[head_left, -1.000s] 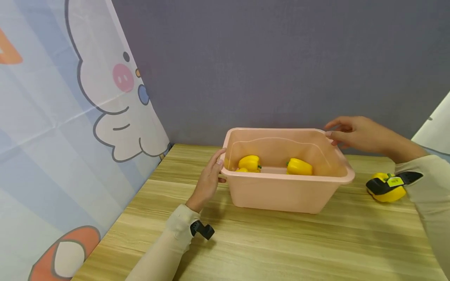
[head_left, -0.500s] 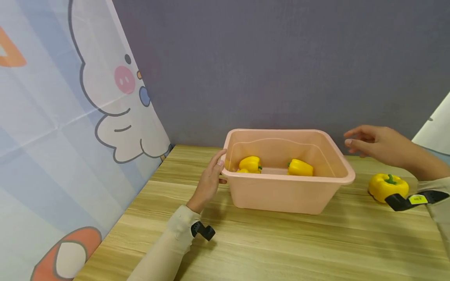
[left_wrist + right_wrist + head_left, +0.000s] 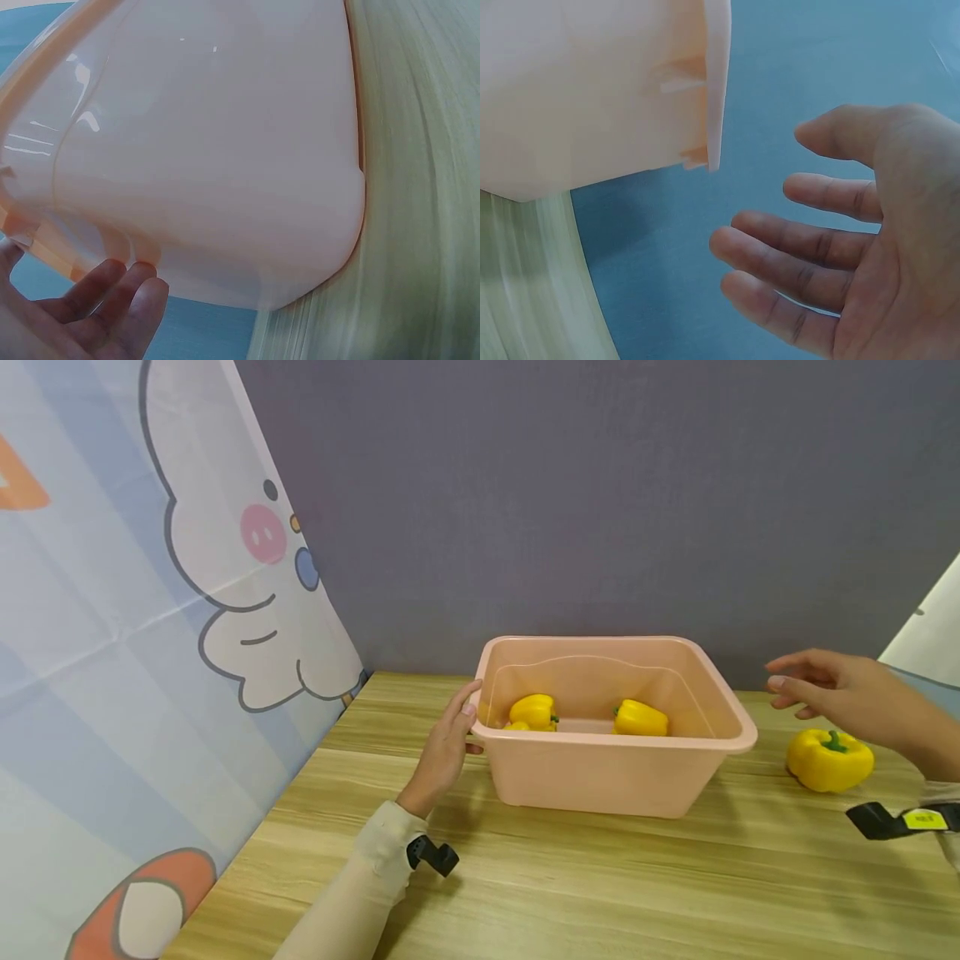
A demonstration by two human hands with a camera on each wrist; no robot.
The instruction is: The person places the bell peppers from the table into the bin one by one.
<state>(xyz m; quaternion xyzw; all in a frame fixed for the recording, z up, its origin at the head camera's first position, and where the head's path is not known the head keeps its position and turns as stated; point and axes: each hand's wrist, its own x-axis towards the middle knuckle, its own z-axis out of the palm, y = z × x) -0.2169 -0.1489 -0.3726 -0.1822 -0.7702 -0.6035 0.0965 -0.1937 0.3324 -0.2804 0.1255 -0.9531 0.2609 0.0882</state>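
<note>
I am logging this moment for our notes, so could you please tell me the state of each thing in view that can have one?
pink tub: upright on the table, no lid, two peppers inside.
peppers in the tub: lying on the tub's floor, apart.
loose yellow pepper: on the table right of the tub, stem up, untouched.
left hand: fingers straight, resting against the tub's left end.
right hand: open, empty, above the loose pepper.

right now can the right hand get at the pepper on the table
Probably yes. The right hand is open and holds nothing, hovering just above and behind the pepper, which lies in the open on the table, outside the tub.
</note>
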